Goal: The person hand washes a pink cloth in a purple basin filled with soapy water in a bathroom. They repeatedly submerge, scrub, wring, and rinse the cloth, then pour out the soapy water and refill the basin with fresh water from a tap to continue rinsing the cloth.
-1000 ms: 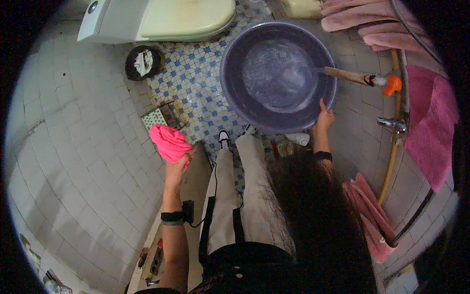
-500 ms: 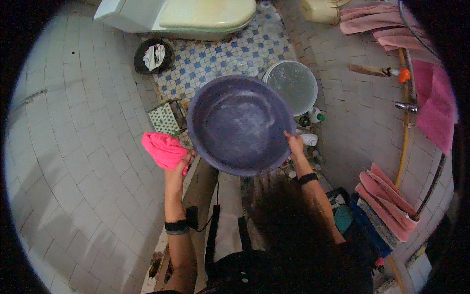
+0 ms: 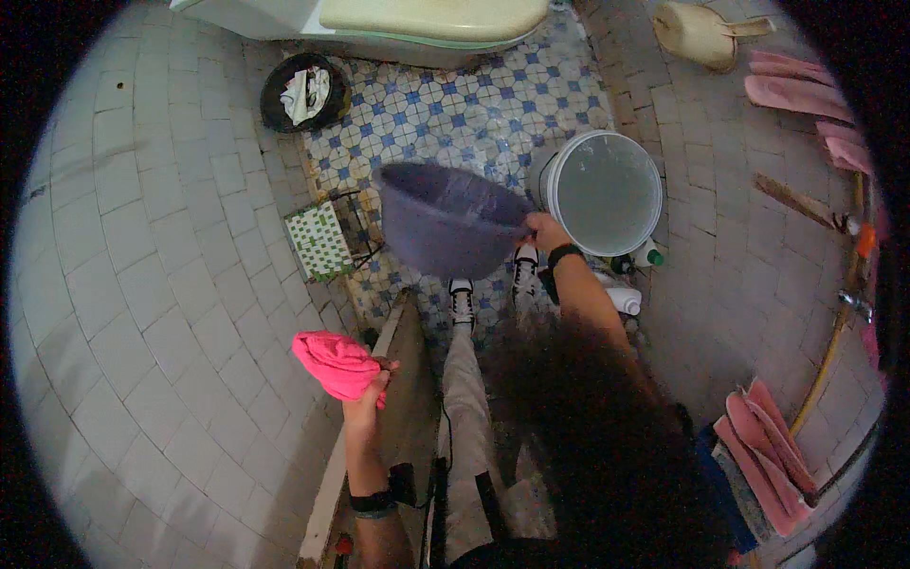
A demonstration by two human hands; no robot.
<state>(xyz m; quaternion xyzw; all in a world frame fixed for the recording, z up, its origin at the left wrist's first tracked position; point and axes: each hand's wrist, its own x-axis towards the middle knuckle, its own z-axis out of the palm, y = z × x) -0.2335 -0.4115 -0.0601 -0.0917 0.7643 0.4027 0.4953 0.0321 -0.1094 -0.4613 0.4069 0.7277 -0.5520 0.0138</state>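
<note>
A purple plastic basin [image 3: 445, 232] hangs over the tiled floor, its mouth tipped away from me so that its outer side shows. My right hand [image 3: 548, 232] grips the basin's rim at its right edge, fingers closed. Lower left, my left hand [image 3: 368, 403] is closed on a bright pink cloth [image 3: 334, 363], bunched up and clear of the basin. Just right of the basin stands a white bucket [image 3: 607, 194] full of cloudy water.
A toilet [image 3: 427, 21] is at the far end, with a black waste bin [image 3: 334, 106] beside it. A green-and-white checked stool [image 3: 319, 240] stands by the left wall. Bottles [image 3: 622, 301] sit near the bucket. Pink towels [image 3: 766, 455] hang right. An open door's edge [image 3: 374, 365] is near my left arm.
The basin has gone from level, mouth up, to tipped away, with my right hand moving up and left. My left hand with the pink cloth has drawn back toward me.
</note>
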